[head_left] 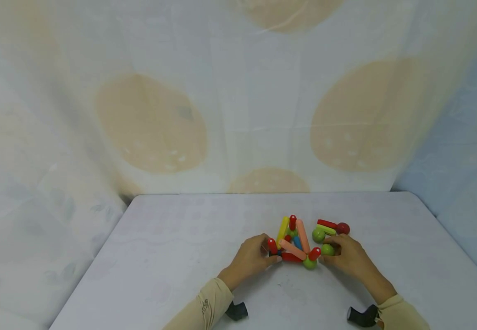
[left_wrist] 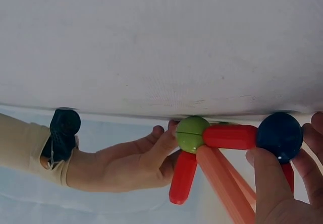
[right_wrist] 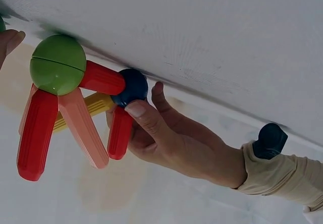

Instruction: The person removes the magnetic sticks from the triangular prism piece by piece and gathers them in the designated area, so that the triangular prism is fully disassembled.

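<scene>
A cluster of coloured magnetic rods and balls point(head_left: 294, 243) lies on the white table point(head_left: 172, 256), between my two hands. My left hand point(head_left: 272, 255) pinches a dark blue ball point(left_wrist: 280, 135) at one corner, finger and thumb curled round it point(right_wrist: 132, 86). A red rod point(left_wrist: 229, 136) runs from that ball to a green ball point(left_wrist: 192, 133), from which a red and a salmon rod hang point(right_wrist: 58, 65). My right hand point(head_left: 326, 256) has curled fingertips against this green ball point(head_left: 309, 262). A second green ball point(head_left: 328, 250) sits by its fingers.
Behind the right hand lie a red rod point(head_left: 326, 223), a pale green rod point(head_left: 325, 229), a dark red ball point(head_left: 343, 228) and another green ball point(head_left: 318, 235). A spotted cloth point(head_left: 238, 114) hangs behind the table. The table's far edge runs just beyond the toys.
</scene>
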